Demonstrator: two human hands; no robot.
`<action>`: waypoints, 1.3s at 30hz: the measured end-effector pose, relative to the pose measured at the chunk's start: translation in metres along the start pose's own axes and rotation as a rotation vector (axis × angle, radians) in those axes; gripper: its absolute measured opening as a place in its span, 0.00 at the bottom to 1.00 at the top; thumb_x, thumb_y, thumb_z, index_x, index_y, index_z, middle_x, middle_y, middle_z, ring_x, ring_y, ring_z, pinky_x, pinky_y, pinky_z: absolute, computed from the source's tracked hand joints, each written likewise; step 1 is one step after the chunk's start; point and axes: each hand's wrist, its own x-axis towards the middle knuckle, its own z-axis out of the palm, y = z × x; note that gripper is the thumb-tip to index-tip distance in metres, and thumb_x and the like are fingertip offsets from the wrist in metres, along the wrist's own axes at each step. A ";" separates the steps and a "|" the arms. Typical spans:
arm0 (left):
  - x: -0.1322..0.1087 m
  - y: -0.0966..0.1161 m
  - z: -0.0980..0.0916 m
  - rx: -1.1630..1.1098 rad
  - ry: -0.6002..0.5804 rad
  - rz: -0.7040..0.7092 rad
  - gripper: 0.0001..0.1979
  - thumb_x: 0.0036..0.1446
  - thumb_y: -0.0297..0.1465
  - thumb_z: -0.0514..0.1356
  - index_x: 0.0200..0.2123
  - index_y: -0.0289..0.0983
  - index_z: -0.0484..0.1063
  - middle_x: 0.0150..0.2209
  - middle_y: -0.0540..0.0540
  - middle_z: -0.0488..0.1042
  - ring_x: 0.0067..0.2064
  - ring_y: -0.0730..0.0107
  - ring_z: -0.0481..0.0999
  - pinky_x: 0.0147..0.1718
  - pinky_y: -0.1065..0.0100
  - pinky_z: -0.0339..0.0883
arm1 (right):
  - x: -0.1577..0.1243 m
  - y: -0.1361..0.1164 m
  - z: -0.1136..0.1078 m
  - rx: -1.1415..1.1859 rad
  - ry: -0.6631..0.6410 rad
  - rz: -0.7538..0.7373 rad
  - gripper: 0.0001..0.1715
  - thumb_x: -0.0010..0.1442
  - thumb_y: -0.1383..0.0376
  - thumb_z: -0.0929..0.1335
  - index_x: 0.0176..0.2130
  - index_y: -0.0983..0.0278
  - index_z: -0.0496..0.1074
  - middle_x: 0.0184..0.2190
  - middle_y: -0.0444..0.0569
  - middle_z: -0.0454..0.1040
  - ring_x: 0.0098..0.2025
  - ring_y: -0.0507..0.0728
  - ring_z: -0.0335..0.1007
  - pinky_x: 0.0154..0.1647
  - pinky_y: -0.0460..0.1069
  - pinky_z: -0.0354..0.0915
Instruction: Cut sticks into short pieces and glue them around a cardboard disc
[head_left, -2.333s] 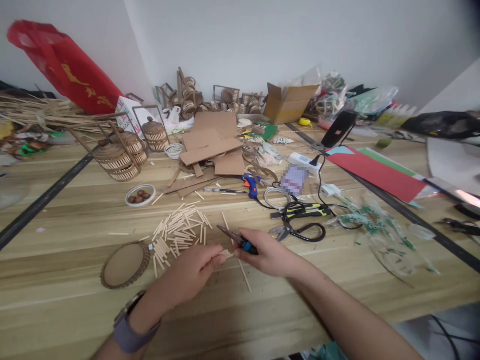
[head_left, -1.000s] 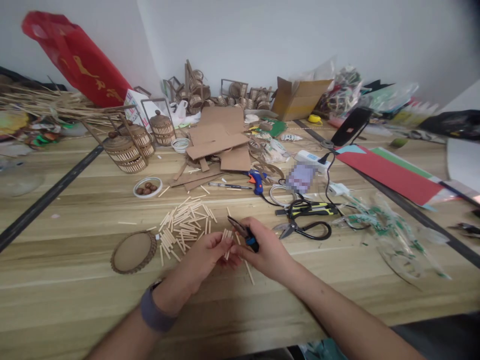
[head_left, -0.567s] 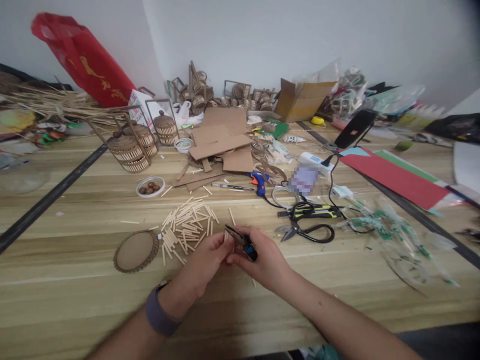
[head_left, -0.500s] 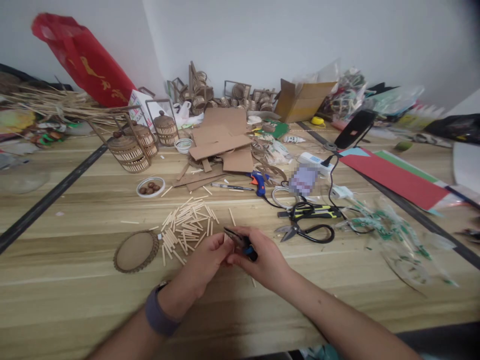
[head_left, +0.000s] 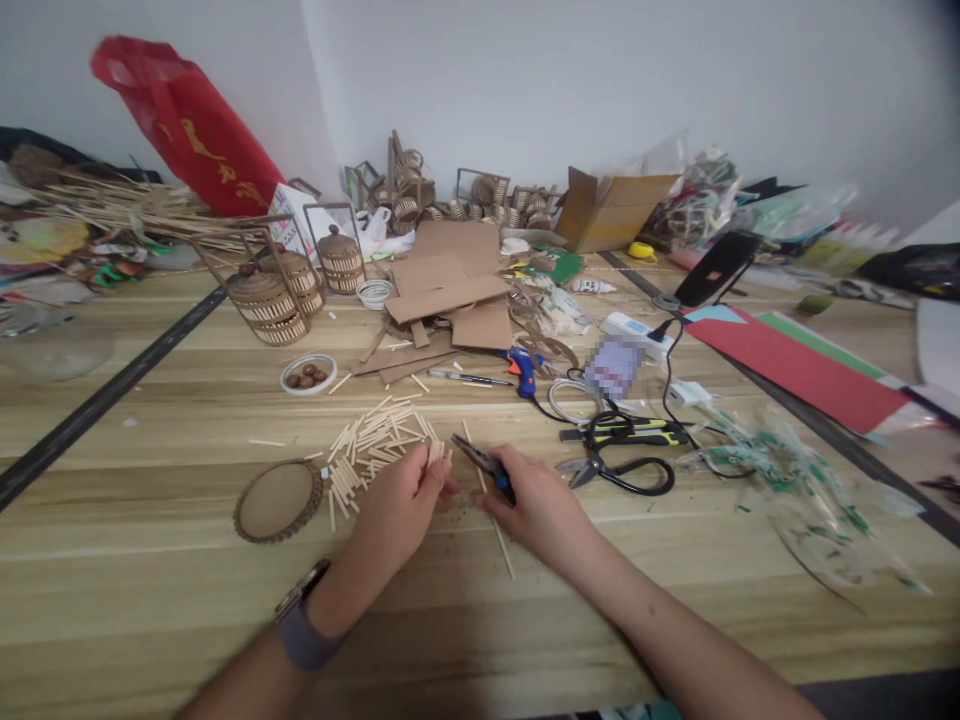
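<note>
Short pale wooden sticks [head_left: 436,452] poke up from my left hand [head_left: 409,500], whose fingers are closed around them beside the pile. My right hand [head_left: 536,505] grips a pair of pliers [head_left: 480,457] with dark jaws and a blue-black handle, the tips pointing up and left, apart from the left hand. Under the pliers a longer thin stick [head_left: 501,545] lies on the table. The pile of cut sticks [head_left: 375,440] spreads just beyond my left hand. Left of it rests a round brown disc [head_left: 277,500] with a ridged rim.
Black-handled shears [head_left: 630,474] and a yellow-black cutter [head_left: 652,432] lie to the right, with a blue glue gun [head_left: 523,370] behind. A white dish of brown beads [head_left: 308,374] stands left, near small lidded baskets [head_left: 266,308]. Cardboard pieces [head_left: 450,275] are stacked at centre back.
My hands have moved apart. The pliers have come away from the left fingers, and sticks now show upright in the left hand. The view has shifted slightly.
</note>
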 end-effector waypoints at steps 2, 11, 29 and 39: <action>0.000 0.000 -0.004 0.166 0.088 0.012 0.14 0.65 0.38 0.47 0.31 0.40 0.66 0.34 0.45 0.81 0.37 0.59 0.79 0.36 0.64 0.65 | -0.002 -0.004 0.000 -0.113 -0.066 -0.005 0.17 0.58 0.66 0.67 0.49 0.64 0.68 0.40 0.54 0.79 0.43 0.62 0.74 0.41 0.51 0.60; 0.009 -0.024 0.003 0.442 0.405 0.360 0.19 0.68 0.32 0.45 0.54 0.33 0.68 0.53 0.35 0.73 0.55 0.55 0.71 0.53 0.56 0.64 | -0.002 -0.002 -0.007 -0.261 -0.146 0.093 0.20 0.57 0.71 0.63 0.51 0.66 0.67 0.42 0.57 0.79 0.44 0.64 0.76 0.41 0.51 0.59; -0.013 -0.005 0.016 0.385 0.409 0.781 0.13 0.69 0.31 0.49 0.47 0.34 0.71 0.32 0.45 0.70 0.36 0.65 0.69 0.35 0.65 0.66 | -0.006 -0.004 -0.001 -0.247 -0.099 -0.034 0.09 0.61 0.65 0.64 0.43 0.64 0.68 0.40 0.53 0.78 0.42 0.61 0.75 0.39 0.50 0.57; -0.028 0.003 0.032 0.494 0.271 0.970 0.09 0.68 0.28 0.49 0.42 0.35 0.69 0.29 0.48 0.71 0.31 0.67 0.67 0.29 0.65 0.64 | -0.006 -0.008 -0.002 -0.343 -0.246 0.042 0.16 0.53 0.71 0.68 0.43 0.69 0.69 0.39 0.60 0.78 0.44 0.67 0.75 0.41 0.53 0.60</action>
